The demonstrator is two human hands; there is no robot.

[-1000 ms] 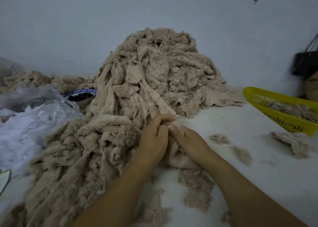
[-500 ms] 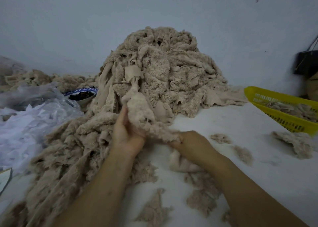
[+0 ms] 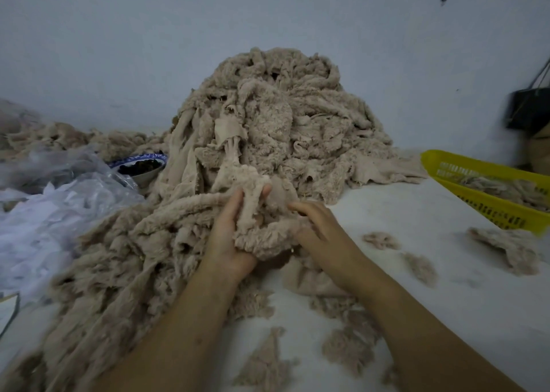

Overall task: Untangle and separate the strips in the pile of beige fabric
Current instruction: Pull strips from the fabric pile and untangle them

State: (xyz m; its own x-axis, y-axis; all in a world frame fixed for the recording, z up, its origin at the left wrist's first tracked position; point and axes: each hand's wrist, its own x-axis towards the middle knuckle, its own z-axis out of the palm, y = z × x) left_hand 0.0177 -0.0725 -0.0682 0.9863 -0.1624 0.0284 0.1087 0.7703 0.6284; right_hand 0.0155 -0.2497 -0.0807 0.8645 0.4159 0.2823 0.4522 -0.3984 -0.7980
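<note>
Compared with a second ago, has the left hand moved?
Yes. The left hand, gripping a fuzzy strip, has shifted left, away from the yellow basket.

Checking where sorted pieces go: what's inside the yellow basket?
Beige fabric scraps lie in the yellow basket; its near wall hides the bottom, and the frame cuts off its right end.

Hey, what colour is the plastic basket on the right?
Yellow; the basket shows best in the head view.

Both bare forearms reach forward, the left hand [image 3: 230, 240] palm-up with thumb and fingers curled round a fleecy strip [image 3: 253, 210], the right hand [image 3: 323, 231] palm-down beside it, fingers loosely bent.
</note>
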